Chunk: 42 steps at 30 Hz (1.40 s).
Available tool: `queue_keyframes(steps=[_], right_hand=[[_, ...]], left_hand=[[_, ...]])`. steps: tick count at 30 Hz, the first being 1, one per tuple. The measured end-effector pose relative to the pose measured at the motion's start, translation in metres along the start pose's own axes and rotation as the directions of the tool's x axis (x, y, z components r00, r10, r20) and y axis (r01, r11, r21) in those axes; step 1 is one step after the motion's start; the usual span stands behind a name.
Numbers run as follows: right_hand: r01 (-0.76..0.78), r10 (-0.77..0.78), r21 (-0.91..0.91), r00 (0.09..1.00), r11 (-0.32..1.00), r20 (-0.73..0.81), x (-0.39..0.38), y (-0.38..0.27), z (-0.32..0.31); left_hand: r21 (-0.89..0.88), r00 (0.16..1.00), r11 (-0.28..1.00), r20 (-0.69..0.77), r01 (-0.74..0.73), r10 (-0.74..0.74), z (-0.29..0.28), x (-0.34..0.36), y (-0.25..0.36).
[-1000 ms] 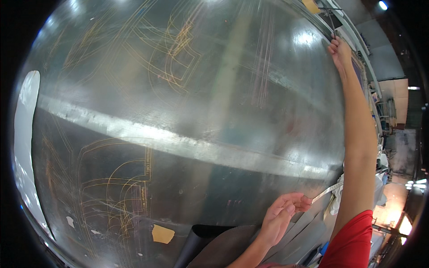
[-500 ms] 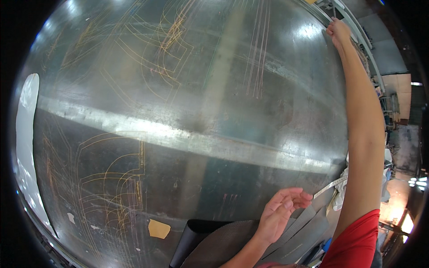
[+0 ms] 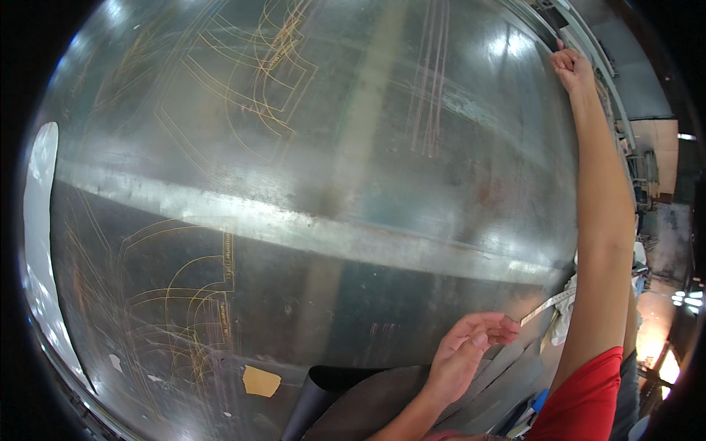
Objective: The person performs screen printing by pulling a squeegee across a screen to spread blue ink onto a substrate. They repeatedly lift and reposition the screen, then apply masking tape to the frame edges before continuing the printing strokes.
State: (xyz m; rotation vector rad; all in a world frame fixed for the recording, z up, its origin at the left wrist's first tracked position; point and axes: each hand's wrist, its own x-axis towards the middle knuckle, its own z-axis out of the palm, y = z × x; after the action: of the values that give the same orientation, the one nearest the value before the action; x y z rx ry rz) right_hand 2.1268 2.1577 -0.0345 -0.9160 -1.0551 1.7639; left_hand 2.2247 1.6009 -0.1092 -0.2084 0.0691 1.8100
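Observation:
My left hand is low at the right, fingers curled on the end of a pale measuring tape, which runs rightward behind my right forearm. My right hand is reached out to the top right beside a metal rail along the edge; its fingers are curled, and what they hold is too small to make out. A broad grey metal sheet surface spreads under both, marked with yellow curved and pink straight lines.
A long white strip lies at the left edge. A yellow scrap and dark flexible sheets lie near me. Crumpled pale material sits under my right forearm. Boards and bright lamps are beyond the right edge, with a partly hidden dark shape behind my arm.
My right hand first went farther up along the edge, then came slightly down and rightward. My left hand stays about where it was on the tape. The view has shifted slightly.

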Motion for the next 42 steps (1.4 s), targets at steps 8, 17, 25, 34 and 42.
queue_keyframes(steps=[8,17,25,34,42], right_hand=[[-0.315,0.123,0.523,0.921,0.792,0.369,-0.042,0.008,0.026],[-0.573,0.06,0.59,0.744,0.568,0.665,-0.289,0.028,0.038],[-0.553,0.383,0.545,0.832,0.63,0.401,-0.602,-0.028,-0.009],[-0.305,0.326,-0.165,0.938,0.938,0.116,-0.837,0.0,-0.087],[0.407,-0.392,-0.876,0.873,0.26,0.29,-0.854,0.112,-0.13]], left_hand=[[0.007,0.999,1.0,-0.039,0.004,-0.004,0.001,0.0,0.002],[0.089,0.999,0.995,-0.018,-0.039,0.041,0.0,0.006,-0.001],[-0.098,0.948,0.949,0.082,-0.3,0.308,0.072,-0.045,0.055],[0.671,0.942,0.725,-0.121,-0.156,0.315,0.086,-0.212,0.082],[0.682,0.817,0.707,-0.292,-0.188,0.498,0.063,-0.393,0.08]])
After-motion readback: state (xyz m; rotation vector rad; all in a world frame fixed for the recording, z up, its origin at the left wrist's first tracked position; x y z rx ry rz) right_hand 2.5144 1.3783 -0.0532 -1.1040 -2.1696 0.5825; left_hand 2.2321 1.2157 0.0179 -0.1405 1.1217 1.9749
